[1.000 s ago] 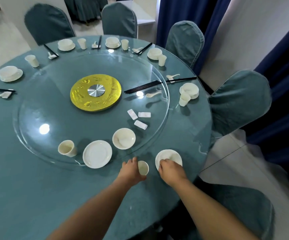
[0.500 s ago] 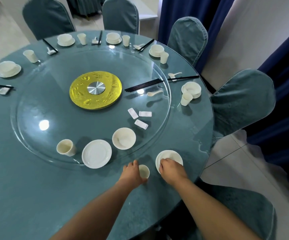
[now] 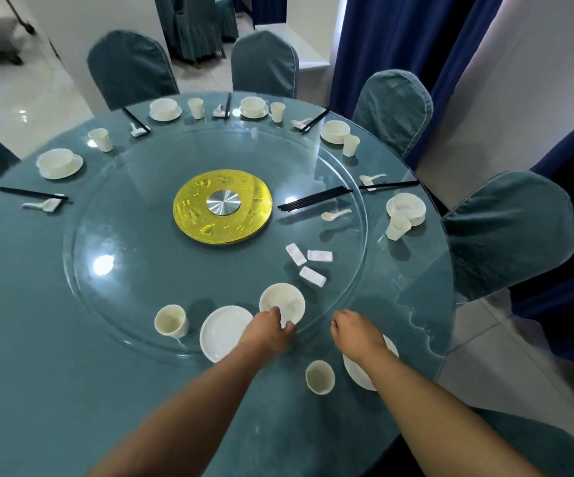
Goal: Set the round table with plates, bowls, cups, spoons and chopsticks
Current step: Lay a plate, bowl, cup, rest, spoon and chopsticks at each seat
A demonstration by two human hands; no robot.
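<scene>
Left hand (image 3: 269, 330) grips bowl (image 3: 282, 302) rim.

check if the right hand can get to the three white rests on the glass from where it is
Probably yes: the right hand hovers open near the glass turntable edge, and nothing stands between it and the white rests; the bowl sits off to the left.

Single head-worn view, steeply down and forward over round table (image 3: 37, 339).
</scene>
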